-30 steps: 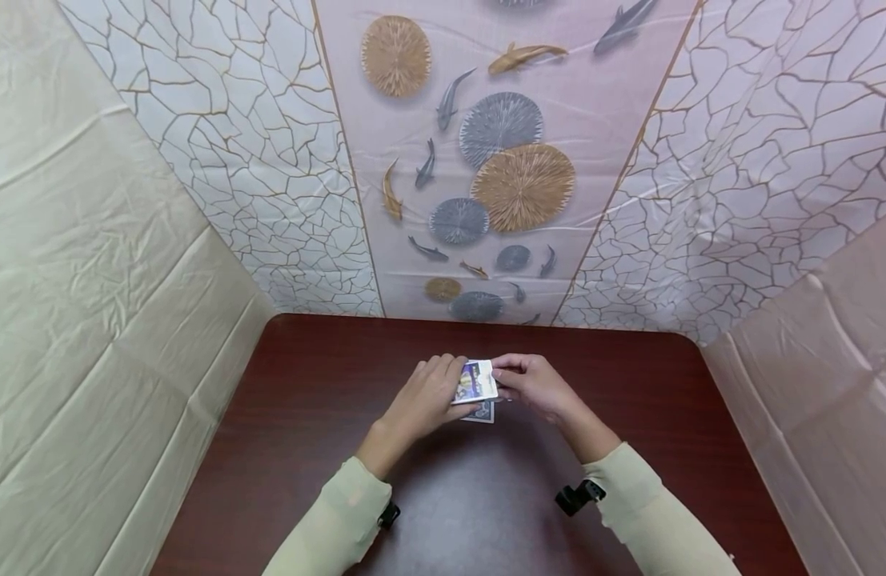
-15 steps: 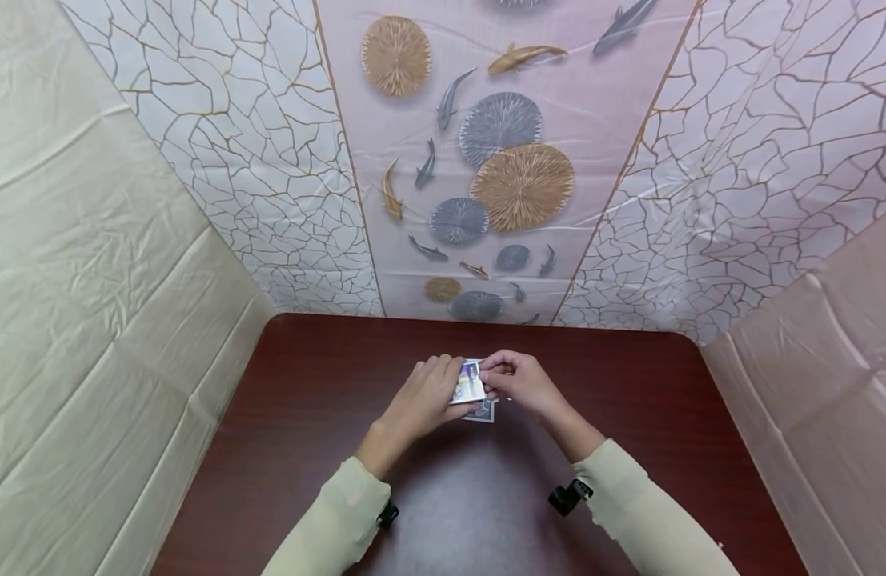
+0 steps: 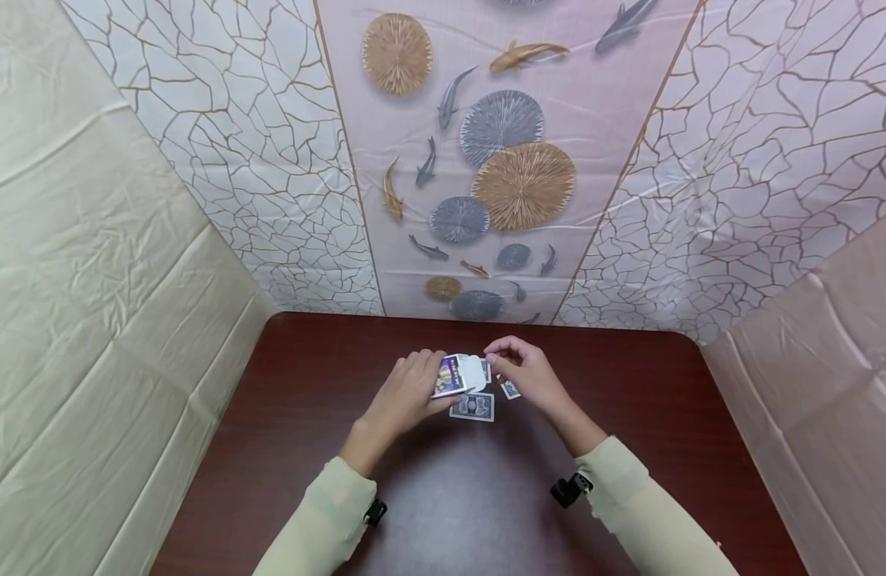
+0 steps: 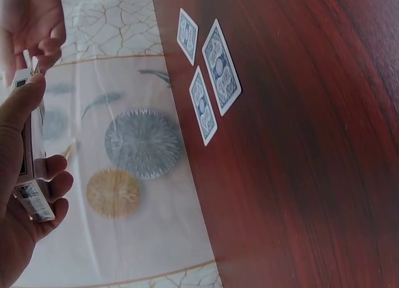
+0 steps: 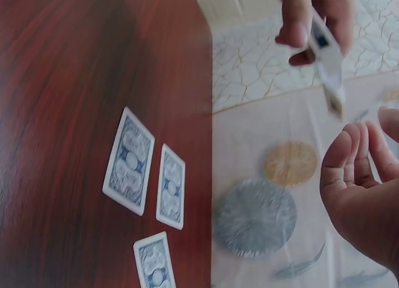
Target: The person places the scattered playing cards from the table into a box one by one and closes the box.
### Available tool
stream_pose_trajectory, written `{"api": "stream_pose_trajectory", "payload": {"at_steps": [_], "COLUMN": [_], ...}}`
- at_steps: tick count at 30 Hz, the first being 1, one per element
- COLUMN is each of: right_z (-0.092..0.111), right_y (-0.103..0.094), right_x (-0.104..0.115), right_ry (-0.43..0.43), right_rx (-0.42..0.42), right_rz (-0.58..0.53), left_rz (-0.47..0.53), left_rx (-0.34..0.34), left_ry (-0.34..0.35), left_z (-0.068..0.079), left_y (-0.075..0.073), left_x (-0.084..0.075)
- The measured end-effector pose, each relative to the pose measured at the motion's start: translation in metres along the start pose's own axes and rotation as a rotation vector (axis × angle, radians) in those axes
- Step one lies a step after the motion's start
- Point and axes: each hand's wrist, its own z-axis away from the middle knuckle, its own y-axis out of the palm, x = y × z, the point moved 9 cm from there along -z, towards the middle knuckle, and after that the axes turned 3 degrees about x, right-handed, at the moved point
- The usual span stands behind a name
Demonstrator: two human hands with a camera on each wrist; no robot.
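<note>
My left hand grips a playing-card box with a purple and yellow printed face, held above the table. Its white flap stands unfolded toward the right. In the left wrist view the thumb lies along one side of the box, fingers on the other. Just right of the flap is my right hand, fingers loosely bent. The right wrist view shows that hand holding nothing, a small gap from the box. Whether cards are inside the box is hidden.
Three blue-backed playing cards lie face down on the dark red-brown table: one nearest me, one to the right, and one partly behind the flap. A patterned cloth wall borders the table's far edge.
The box's white flap has come out and unfolded. My left hand has shifted left with the box, uncovering cards below. My right hand has let go of the box end and moved slightly away.
</note>
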Motion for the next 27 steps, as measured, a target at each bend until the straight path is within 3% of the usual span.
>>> {"api": "stream_pose_trajectory", "payload": {"at_steps": [6,12,18,27], "right_z": [-0.006,-0.010,-0.012,-0.016], "right_y": [0.001,0.017,0.035,0.054], "right_x": [-0.022,-0.051,-0.063,-0.090], "right_ry": [-0.012,-0.030,-0.098,-0.047], "right_rx": [-0.008,0.069,0.153,0.235], "right_rz": [0.101,0.222,0.369,0.644], "left_rz": [-0.008,0.007,0.020,-0.007], "left_rx": [-0.036,-0.076,-0.079,-0.073], "left_ry": [-0.002,0.012,0.013,0.012], "left_z": [0.004,0.006,0.007,0.009], "left_y": [-0.005,-0.009,-0.010,-0.010], "left_x": [0.007,0.008,0.009,0.011]}}
